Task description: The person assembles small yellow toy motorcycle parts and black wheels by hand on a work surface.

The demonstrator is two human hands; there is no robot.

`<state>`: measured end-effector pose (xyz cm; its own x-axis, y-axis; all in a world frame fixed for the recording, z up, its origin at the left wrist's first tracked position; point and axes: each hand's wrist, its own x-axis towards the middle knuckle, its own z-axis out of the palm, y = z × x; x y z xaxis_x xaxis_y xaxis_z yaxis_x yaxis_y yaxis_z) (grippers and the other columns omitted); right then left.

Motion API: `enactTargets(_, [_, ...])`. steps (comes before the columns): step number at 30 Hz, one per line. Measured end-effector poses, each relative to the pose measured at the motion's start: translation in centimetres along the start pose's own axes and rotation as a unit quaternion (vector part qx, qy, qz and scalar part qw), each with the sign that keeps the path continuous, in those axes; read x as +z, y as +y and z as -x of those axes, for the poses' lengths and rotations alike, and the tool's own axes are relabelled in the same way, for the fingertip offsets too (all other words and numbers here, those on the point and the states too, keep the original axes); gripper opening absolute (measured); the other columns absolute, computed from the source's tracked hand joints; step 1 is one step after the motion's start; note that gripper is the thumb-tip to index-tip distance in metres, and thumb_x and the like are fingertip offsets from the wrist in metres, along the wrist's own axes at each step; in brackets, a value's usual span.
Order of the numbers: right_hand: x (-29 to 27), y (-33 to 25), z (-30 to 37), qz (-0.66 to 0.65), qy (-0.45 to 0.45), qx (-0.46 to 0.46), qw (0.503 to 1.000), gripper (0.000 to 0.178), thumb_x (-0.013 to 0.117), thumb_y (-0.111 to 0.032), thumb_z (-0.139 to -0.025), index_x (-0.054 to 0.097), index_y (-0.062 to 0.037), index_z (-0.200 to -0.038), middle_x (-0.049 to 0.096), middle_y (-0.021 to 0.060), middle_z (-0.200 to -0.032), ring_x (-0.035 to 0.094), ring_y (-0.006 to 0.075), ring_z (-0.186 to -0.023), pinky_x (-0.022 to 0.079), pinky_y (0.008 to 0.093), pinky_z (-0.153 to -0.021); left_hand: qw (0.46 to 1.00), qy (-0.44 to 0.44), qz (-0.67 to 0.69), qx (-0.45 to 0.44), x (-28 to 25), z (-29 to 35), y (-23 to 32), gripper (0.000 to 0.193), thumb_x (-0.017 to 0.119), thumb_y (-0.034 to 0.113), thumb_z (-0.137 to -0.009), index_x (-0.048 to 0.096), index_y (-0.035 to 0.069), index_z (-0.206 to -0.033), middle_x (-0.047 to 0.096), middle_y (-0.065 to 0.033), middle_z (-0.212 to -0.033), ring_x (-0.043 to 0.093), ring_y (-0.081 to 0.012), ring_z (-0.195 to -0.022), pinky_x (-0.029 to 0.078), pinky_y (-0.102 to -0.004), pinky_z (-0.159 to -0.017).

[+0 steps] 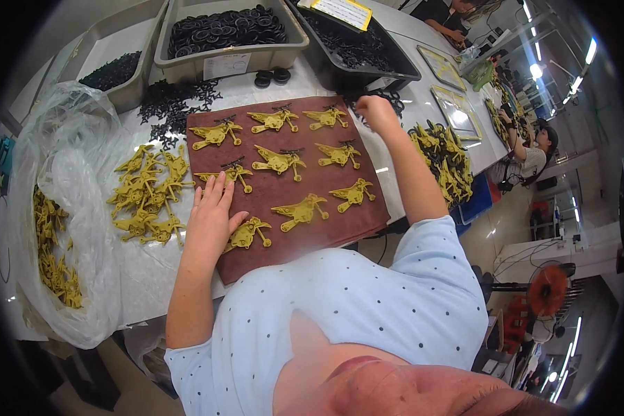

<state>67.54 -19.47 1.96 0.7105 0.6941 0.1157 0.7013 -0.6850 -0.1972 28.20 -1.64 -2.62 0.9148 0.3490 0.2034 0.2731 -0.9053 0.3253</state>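
Left hand: the left hand (211, 215) lay flat and open on the brown cloth mat (367, 222), fingers spread, holding nothing. Its fingertips touched one yellow plastic figure (234, 173), and another yellow figure (248, 234) lay just beside the thumb.
Right hand: the right hand (376, 112) was stretched to the far right corner of the mat, fingers curled over the loose black parts (395, 100) there. I could not tell if it already pinched one.
Yellow figures: about ten lay in rows on the mat, well apart from each other. Several in the far rows seemed to carry a small black piece on top, while the near ones looked bare.
Stock: a heap of yellow figures (149, 197) waited left of the mat, more in the clear plastic bag (62, 208), and a darker pile (442, 159) at the right.
Black parts supply: grey bins (229, 62) held many more black pieces.
Advice, as a judgement: it was wise to press the figure still with the flat hand, take only one black part, and keep the rows in order so that no figure was missed.
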Motion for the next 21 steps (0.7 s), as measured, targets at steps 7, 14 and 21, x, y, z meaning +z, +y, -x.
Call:
enactTargets(7, [2.4, 5.8, 1.3, 0.002, -0.026, 0.011, 1.000, 0.029, 0.078, -0.019, -0.066, 0.066, -0.0018, -0.085, 0.066, 0.0172, -0.082, 0.063, 0.0325, -0.080, 0.048, 0.0387, -0.071, 0.999, -0.022, 0.024, 0.005, -0.7, 0.1, -0.6, 0.045, 0.060, 0.022, -0.086, 0.052, 0.001, -0.125, 0.041, -0.0144, -0.140, 0.039, -0.0304, -0.128, 0.028, -0.0435, -0.108])
enactTargets(14, [-0.1, 3.6, 1.4, 0.040, 0.038, 0.005, 0.998, 0.023, 0.066, -0.021, -0.076, 0.063, 0.0009, -0.080, 0.064, 0.0216, -0.083, 0.061, 0.0390, -0.080, 0.048, 0.0439, -0.072, 1.000, -0.003, 0.002, 0.014, -1.0, 0.8, -0.8, 0.043, 0.062, 0.029, -0.084, 0.058, 0.004, -0.119, 0.046, -0.0137, -0.135, 0.041, -0.0268, -0.127, 0.031, -0.0429, -0.106])
enactTargets(21, [-1.2, -6.7, 5.7, -0.369, -0.093, -0.044, 0.924, 0.011, 0.057, -0.001, -0.085, 0.053, -0.0001, -0.095, 0.060, 0.0042, -0.088, 0.064, 0.0128, -0.079, 0.052, 0.0230, -0.069, 0.994, 0.071, 0.080, -0.021, -4.5, 1.6, 1.2, 0.033, 0.064, 0.021, -0.082, 0.062, 0.000, -0.108, 0.055, -0.0146, -0.123, 0.055, -0.0308, -0.109, 0.044, -0.0394, -0.092])
